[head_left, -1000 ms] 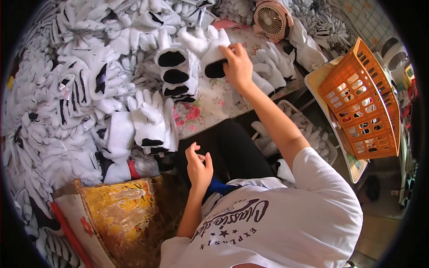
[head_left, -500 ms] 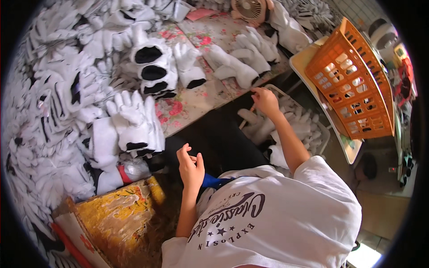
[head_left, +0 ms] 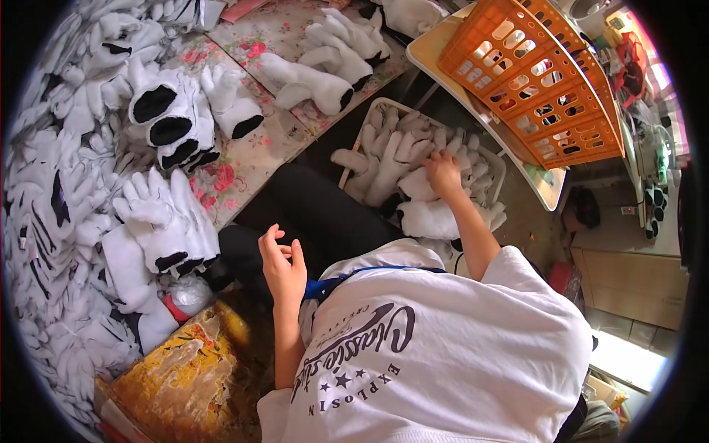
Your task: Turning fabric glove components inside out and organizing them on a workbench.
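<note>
My right hand (head_left: 444,176) reaches over a pale basket (head_left: 501,179) filled with white fleecy gloves (head_left: 389,164). Its bent fingers touch the gloves, and its fingertips are partly hidden, so a grip cannot be made out. My left hand (head_left: 283,266) hovers in front of my body with nothing in it, its fingers loosely curled and thumb apart. Left of it, a stack of white gloves (head_left: 166,221) with black cuff openings lies on the pile. Farther back, several more gloves (head_left: 310,83) are laid on a flower-patterned table (head_left: 258,151).
A large heap of white gloves (head_left: 59,244) covers the left side. An orange perforated crate (head_left: 535,88) stands on a small board (head_left: 550,188) at the right, beyond the basket. A worn yellow surface (head_left: 173,369) lies near my left forearm.
My right hand has moved from the table's edge onto the gloves in the basket. The view has swung to the right, showing more of the basket. My left hand stays raised, holding nothing.
</note>
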Motion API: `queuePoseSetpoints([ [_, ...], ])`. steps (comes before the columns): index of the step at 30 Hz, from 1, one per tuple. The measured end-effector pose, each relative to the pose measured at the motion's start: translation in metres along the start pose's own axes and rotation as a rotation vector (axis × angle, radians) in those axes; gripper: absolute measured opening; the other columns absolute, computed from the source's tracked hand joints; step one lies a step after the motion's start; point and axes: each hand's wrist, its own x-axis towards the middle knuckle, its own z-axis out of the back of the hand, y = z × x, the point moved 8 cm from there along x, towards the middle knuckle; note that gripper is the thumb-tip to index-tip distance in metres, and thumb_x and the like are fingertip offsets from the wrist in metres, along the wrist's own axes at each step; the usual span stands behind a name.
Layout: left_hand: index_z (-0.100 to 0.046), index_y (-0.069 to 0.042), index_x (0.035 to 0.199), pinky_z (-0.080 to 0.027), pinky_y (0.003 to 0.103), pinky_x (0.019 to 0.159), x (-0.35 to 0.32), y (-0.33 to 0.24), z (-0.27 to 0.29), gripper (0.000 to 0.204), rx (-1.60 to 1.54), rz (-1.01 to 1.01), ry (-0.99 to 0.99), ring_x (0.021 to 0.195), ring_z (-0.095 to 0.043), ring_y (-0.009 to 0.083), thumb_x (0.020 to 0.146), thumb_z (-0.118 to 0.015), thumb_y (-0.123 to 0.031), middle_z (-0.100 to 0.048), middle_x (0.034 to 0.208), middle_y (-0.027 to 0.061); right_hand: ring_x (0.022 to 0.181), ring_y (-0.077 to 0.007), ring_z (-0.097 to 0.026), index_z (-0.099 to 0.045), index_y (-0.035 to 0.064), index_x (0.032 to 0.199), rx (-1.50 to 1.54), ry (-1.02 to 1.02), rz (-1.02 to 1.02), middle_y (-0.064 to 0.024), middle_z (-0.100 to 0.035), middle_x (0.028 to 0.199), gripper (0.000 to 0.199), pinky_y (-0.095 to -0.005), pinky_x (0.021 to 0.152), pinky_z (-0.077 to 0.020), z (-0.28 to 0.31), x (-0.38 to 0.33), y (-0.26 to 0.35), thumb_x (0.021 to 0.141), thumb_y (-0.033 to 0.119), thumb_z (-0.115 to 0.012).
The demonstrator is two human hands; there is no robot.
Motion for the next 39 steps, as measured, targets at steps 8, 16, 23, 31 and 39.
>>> queuePoseSetpoints([
  [8, -0.053, -0.001, 0.117, -0.052, 0.036, 0.079, 0.015, -0.036, 0.002, 0.038, 0.111, -0.161, -0.060, 0.094, -0.059, 0.0300, 0.083, -0.066, -0.011, -0.049, 0.120, 0.0150, 0.105, -0.0300, -0.051, -0.070, 0.0090, 0.088, 0.599, -0.216, 0.284, -0.0082, -0.058, 0.099, 0.029, -0.0430, 0.089, -0.0440, 0.179, -0.007, 0.025, 0.063, -0.005, -0.070],
  [16, -0.057, -0.005, 0.102, -0.050, 0.038, 0.073, 0.045, -0.136, -0.009, 0.043, -0.165, -0.440, 0.040, 0.092, -0.061, 0.0320, 0.060, -0.063, 0.003, -0.057, 0.105, 0.0123, 0.118, -0.0328, -0.044, -0.067, 0.0112, 0.102, 0.865, -0.538, 0.630, -0.0090, -0.051, 0.109, 0.043, -0.0433, 0.098, -0.0387, 0.277, -0.032, 0.150, 0.063, -0.006, -0.068],
  [23, -0.054, 0.002, 0.103, -0.042, 0.042, 0.089, 0.035, -0.126, 0.028, 0.032, -0.142, -0.440, -0.379, 0.103, -0.050, 0.0361, 0.073, -0.065, -0.002, -0.047, 0.114, 0.0194, 0.117, -0.0297, -0.046, -0.046, 0.0006, 0.129, 1.474, -0.276, 0.531, -0.0174, -0.045, 0.125, 0.064, -0.0391, 0.097, -0.0402, 0.246, -0.053, 0.193, 0.072, 0.014, -0.070],
  [31, -0.053, 0.004, 0.107, -0.041, 0.044, 0.090, 0.021, -0.121, 0.039, 0.034, -0.171, -0.417, -0.507, 0.106, -0.049, 0.0360, 0.077, -0.066, -0.007, -0.045, 0.119, 0.0209, 0.113, -0.0285, -0.049, -0.048, 0.0006, 0.125, 1.352, -0.249, 0.766, -0.0159, -0.049, 0.119, 0.056, -0.0361, 0.098, -0.0392, 0.272, -0.054, 0.216, 0.071, 0.005, -0.062],
  [39, -0.050, 0.004, 0.100, -0.041, 0.044, 0.091, 0.003, -0.131, 0.027, 0.019, -0.094, -0.518, -0.607, 0.104, -0.053, 0.0372, 0.084, -0.059, -0.003, -0.053, 0.115, 0.0237, 0.109, -0.0219, -0.054, -0.053, 0.0031, 0.124, 1.503, -0.245, 0.664, -0.0117, -0.055, 0.115, 0.060, -0.0328, 0.093, -0.0428, 0.231, -0.019, 0.219, 0.070, 0.013, -0.077],
])
